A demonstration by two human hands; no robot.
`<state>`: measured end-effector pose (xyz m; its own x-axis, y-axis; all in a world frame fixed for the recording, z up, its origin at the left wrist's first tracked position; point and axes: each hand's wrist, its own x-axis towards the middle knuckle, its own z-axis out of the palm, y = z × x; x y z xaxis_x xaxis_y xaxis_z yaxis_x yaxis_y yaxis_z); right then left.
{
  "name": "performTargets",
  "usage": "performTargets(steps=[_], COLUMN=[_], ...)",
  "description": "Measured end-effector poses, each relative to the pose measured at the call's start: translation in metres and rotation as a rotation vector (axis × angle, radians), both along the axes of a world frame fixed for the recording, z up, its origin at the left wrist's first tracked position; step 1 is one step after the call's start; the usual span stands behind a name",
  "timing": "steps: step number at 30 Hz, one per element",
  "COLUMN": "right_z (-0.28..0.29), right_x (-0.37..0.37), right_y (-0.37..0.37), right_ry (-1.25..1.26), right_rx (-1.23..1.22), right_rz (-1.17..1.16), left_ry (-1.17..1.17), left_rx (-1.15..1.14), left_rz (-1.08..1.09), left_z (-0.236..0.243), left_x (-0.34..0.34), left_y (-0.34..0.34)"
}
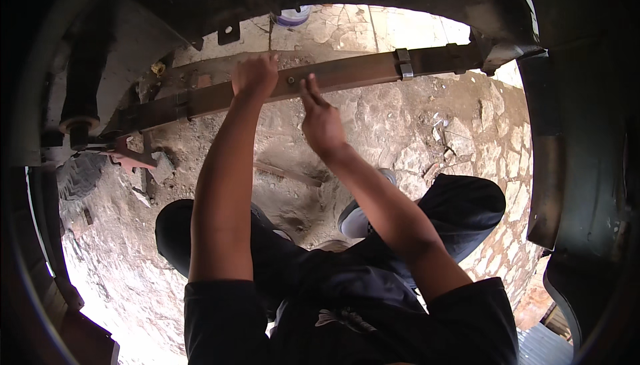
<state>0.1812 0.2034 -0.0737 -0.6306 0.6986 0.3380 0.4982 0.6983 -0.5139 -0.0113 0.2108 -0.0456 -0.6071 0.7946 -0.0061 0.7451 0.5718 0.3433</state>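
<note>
A long rusty leaf spring [360,72] runs across the upper part of the head view, under a vehicle's dark body. My left hand [255,74] is curled over the spring's top edge near its middle, gripping it. Just to the right, my right hand [320,120] reaches up with fingers extended, the fingertips touching the spring's lower face beside a small bolt. A metal clamp band [403,64] wraps the spring further right. My knees in dark trousers show below.
A shock absorber [80,72] hangs at the left above a tyre tread [79,175]. A reddish tool [130,158] lies at the left on the dirt. The wheel arch [573,132] curves down the right. A pale bucket [292,16] stands far back. The ground is cracked stone and dirt.
</note>
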Motion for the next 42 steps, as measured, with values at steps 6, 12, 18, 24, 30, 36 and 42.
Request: performTargets(steps=[6,12,18,24,30,36,42], right_z=[0.042,0.017,0.035,0.046,0.027,0.059,0.025], right_x=[0.061,0.018,-0.001,0.049,0.007,0.057,0.011], right_y=[0.056,0.022,-0.014,0.025,-0.012,0.057,-0.002], right_ry=[-0.127,0.087,-0.14,-0.088,0.029,-0.137,-0.076], right_rx=[-0.033,-0.112,-0.215,0.114,0.132,-0.006,-0.223], right_rz=[-0.036,-0.128,0.108,-0.061,-0.004,-0.283,-0.077], left_ry=[0.104,0.058,0.047,0.041,-0.007,-0.008,0.002], left_rx=[-0.075,-0.095,-0.119,-0.087,-0.136,-0.132,-0.147], left_rz=[0.058,0.068,0.076,0.07,0.1,0.109,0.106], left_z=[0.013,0.014,0.007,0.011,0.016,0.019,0.018], left_x=[-0.01,-0.002,-0.014,-0.009,-0.009,-0.011,-0.008], left_y=[-0.016,-0.006,-0.015,-0.015,-0.008,-0.014,-0.005])
